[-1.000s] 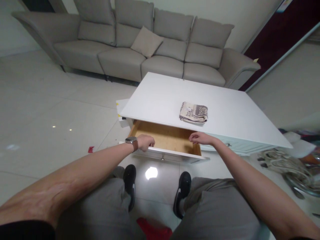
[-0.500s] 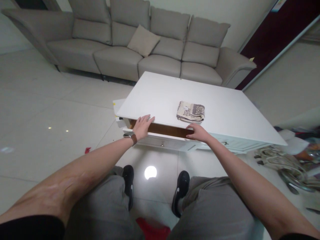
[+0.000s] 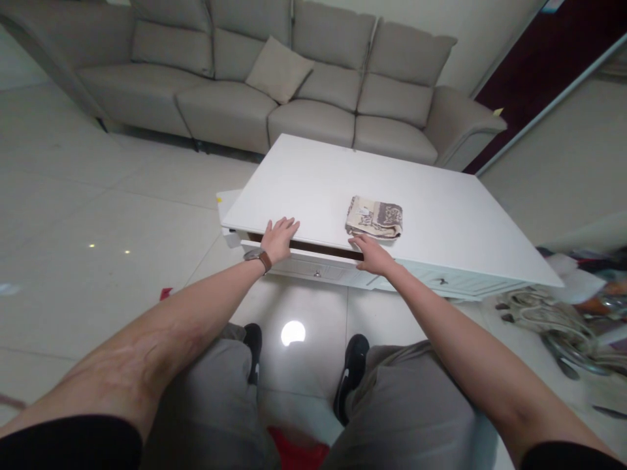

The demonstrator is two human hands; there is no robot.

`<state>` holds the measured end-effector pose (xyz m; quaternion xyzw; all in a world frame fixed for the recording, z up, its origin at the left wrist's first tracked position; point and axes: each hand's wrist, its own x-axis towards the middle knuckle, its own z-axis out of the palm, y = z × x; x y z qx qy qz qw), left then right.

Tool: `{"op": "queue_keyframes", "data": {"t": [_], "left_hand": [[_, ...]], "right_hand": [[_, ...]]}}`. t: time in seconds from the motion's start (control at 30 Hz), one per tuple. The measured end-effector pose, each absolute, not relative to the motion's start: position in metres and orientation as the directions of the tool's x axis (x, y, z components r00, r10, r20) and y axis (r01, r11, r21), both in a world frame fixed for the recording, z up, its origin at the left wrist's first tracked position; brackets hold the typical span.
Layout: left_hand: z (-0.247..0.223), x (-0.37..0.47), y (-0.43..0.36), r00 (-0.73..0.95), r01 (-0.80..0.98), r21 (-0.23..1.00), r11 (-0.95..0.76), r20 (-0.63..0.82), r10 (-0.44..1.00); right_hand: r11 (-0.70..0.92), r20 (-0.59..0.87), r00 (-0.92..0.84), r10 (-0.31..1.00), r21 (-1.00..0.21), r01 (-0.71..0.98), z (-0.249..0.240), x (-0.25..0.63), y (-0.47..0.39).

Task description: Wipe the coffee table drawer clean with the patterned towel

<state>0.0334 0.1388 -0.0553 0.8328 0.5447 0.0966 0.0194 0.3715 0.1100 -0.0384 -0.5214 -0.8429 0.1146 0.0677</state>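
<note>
A white coffee table (image 3: pixel 313 176) stands before me, its front drawer (image 3: pixel 298 266) pulled out by a narrow gap. My left hand (image 3: pixel 279 240) lies over the drawer's front edge near its left end, fingers spread and reaching onto the tabletop. At the right end of the drawer, my right hand (image 3: pixel 372 253) touches the edge with its fingers apart, the fingertips at the tabletop's rim. Just behind that hand, a folded patterned cloth (image 3: pixel 375 217) in beige and brown rests on the table. Neither hand holds anything.
Behind the table stretches a grey sofa (image 3: pixel 313 124) with a beige cushion (image 3: pixel 280 70). Cords (image 3: pixel 543 313) and assorted items lie on the floor at the right. A red object (image 3: pixel 298 449) is on the floor between my legs; a small red scrap (image 3: pixel 166 293) lies at left.
The drawer has moved inward, and its gap is narrower. Both hands have moved forward with it, and my right hand has also shifted left.
</note>
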Motion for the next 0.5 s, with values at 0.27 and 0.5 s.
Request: {"op": "queue_keyframes", "data": {"t": [0.27,0.5], "left_hand": [[-0.056,0.030,0.141,0.404,0.890,0.169,-0.423,0.136,0.905],[-0.058,0.031,0.141,0.382,0.897,0.172,-0.406,0.157,0.911]], "right_hand": [[0.441,0.030,-0.440,0.897,-0.106,0.891,-0.047,0.350,0.122],[0.424,0.046,-0.422,0.905,-0.023,0.905,-0.045,0.341,0.121]]}}
